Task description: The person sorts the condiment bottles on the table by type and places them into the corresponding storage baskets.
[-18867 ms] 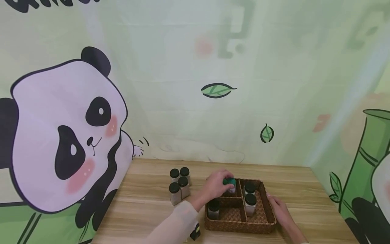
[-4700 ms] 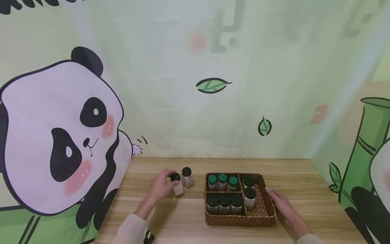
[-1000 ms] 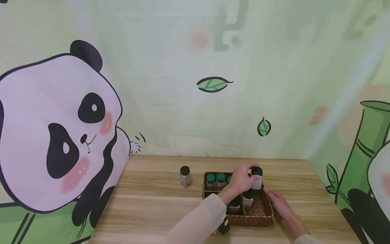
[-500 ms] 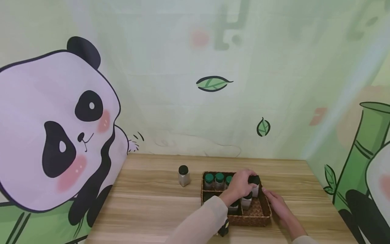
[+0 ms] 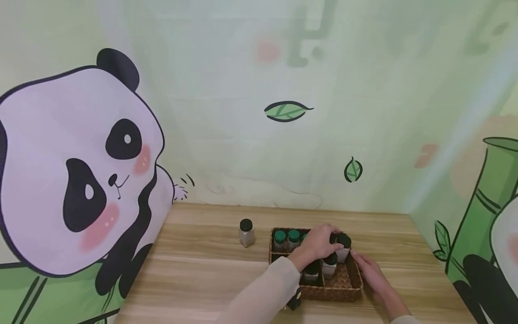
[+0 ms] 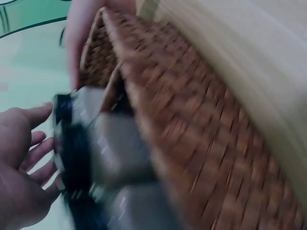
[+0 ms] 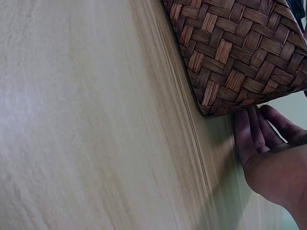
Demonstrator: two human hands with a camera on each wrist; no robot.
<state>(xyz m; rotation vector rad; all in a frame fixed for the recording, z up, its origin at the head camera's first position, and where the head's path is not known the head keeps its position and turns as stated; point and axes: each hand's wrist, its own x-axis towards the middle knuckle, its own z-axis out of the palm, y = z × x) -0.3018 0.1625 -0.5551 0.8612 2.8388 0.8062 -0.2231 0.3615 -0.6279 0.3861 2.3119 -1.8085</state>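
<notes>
In the head view my left hand point(image 5: 319, 245) hovers over the woven basket point(image 5: 332, 294), its thumb and fingertips just beside a black-capped jar point(image 5: 343, 252) in the right compartment. The left wrist view has this hand's fingers point(image 6: 41, 158) spread, apart from the black caps. Another black-capped jar point(image 5: 329, 267) stands in front in that compartment; one behind is mostly covered by the hand. My right hand point(image 5: 374, 274) touches the basket's right wall with extended fingers, as the right wrist view also has it.
Green-capped jars point(image 5: 293, 240) fill the rear left compartment, partly covered by my left arm. A black-capped jar point(image 5: 310, 272) shows in the front left compartment. One more black-capped jar point(image 5: 246, 233) stands on the wooden table point(image 5: 194, 270), left of the basket.
Earlier, jars went into the basket's left compartments. My left hand then carried a black-capped jar from the table into the right compartment, lowered it and let go. The right hand stays at the basket.
</notes>
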